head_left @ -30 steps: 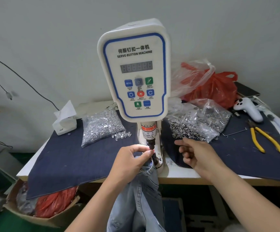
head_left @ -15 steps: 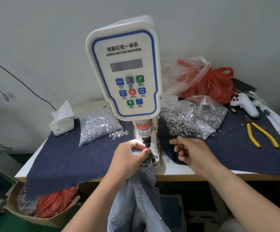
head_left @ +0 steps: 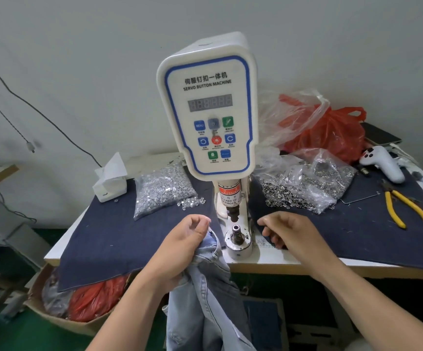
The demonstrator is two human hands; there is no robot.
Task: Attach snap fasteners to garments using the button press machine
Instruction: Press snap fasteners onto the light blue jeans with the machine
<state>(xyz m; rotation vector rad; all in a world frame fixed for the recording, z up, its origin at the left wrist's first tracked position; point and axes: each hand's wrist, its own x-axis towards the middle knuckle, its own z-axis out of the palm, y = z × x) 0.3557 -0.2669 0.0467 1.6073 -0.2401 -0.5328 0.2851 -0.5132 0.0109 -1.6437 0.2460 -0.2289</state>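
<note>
The white servo button machine [head_left: 210, 117] stands at the middle of the table. Its lower die [head_left: 237, 234] is bare under the upper punch [head_left: 233, 214]. My left hand [head_left: 187, 247] grips the top edge of a light-blue denim garment [head_left: 205, 300], just left of the die; the rest hangs below the table edge. My right hand [head_left: 289, 236] hovers right of the die over the dark cloth, fingers curled. I see nothing between its fingers; what the palm holds is hidden.
Dark denim cloth [head_left: 109, 239] covers the table. A bag of silver fasteners [head_left: 162, 191] lies left of the machine and a bag of ring fasteners [head_left: 304, 188] right. Yellow pliers [head_left: 408, 209], a white controller [head_left: 382, 165] and red bags [head_left: 332, 133] sit further right. A tissue box [head_left: 110, 183] stands at the left.
My left hand has drawn the garment's edge off the die, leftward and toward me, so the die is now uncovered. My right hand stays beside the machine.
</note>
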